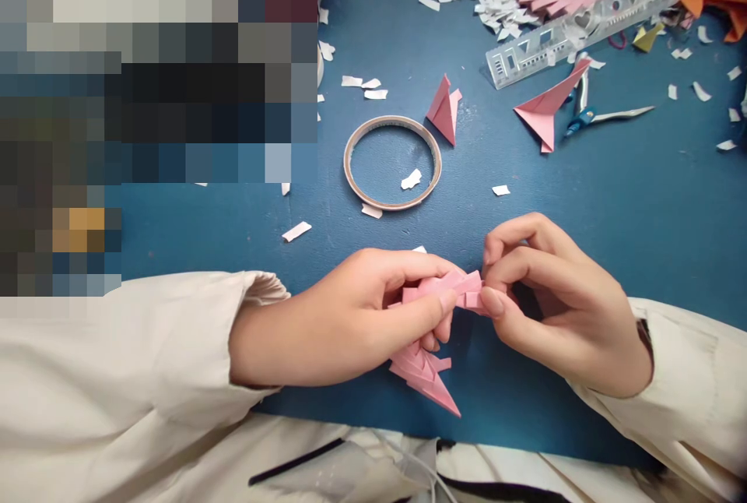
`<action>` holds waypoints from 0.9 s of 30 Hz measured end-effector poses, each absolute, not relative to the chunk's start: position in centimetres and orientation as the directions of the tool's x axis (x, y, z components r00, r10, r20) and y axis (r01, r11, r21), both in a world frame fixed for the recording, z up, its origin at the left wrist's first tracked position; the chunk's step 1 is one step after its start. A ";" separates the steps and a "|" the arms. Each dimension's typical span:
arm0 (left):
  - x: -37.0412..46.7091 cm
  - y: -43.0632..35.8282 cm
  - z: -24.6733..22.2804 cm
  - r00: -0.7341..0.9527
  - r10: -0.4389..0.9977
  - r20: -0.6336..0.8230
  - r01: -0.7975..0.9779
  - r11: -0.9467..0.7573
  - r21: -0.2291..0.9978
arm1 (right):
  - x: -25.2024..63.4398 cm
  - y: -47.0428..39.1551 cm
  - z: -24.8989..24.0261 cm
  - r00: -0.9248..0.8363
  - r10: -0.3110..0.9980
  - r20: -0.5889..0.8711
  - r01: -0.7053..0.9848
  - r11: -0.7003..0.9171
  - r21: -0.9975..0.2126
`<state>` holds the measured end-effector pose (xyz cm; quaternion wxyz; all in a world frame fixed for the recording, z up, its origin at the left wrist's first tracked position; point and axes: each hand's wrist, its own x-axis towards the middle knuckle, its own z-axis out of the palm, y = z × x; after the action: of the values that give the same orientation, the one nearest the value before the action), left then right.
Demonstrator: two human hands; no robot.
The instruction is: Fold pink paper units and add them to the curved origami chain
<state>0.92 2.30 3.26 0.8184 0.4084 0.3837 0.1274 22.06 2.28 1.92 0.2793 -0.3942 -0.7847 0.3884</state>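
tabletop [642, 215] blue, littered with white scraps [505, 8] | room [157, 5] pixelated | both hands [355, 316] [563, 308] holding pink folded paper [423, 371]

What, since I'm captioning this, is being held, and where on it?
A pink folded-paper piece: the left hand grips its upper part, the right hand pinches its right end.

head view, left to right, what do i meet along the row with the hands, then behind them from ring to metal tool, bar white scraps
Near row: left sleeve, left hand, held pink folded paper, right hand, right sleeve. Behind: thin ring, one loose pink fold, another loose pink fold, metal tool.
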 end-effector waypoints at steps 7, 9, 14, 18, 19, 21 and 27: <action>1.1 2.3 2.8 0.660 0.577 -0.482 0.113 0.558 0.822 | 22.0 1.9 1.8 -0.512 0.847 0.144 0.448 0.406 -0.797; 1.1 2.2 2.8 0.648 0.591 -0.480 0.126 0.538 0.833 | 22.0 1.9 1.8 -0.520 0.843 0.138 0.445 0.406 -0.799; 1.2 1.9 3.0 0.624 0.598 -0.503 0.104 0.575 0.812 | 21.9 2.0 2.0 -0.560 0.818 0.128 0.397 0.401 -0.826; 1.2 2.0 3.1 0.631 0.598 -0.494 0.105 0.565 0.819 | 21.9 2.1 2.1 -0.570 0.817 0.092 0.374 0.358 -0.856; 1.2 2.1 3.1 0.633 0.599 -0.490 0.107 0.560 0.822 | 21.9 2.1 2.1 -0.567 0.820 0.081 0.369 0.340 -0.865; 1.3 2.1 3.1 0.639 0.597 -0.485 0.117 0.548 0.828 | 21.9 2.1 2.1 -0.555 0.830 0.059 0.362 0.305 -0.881; 1.3 2.1 3.1 0.643 0.603 -0.472 0.133 0.519 0.844 | 21.9 1.8 2.1 -0.513 0.858 0.037 0.359 0.253 -0.898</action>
<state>1.27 2.05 3.07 0.7771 0.4663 0.3946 0.1515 21.87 1.83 2.13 0.2752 -0.4098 -0.7422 0.4533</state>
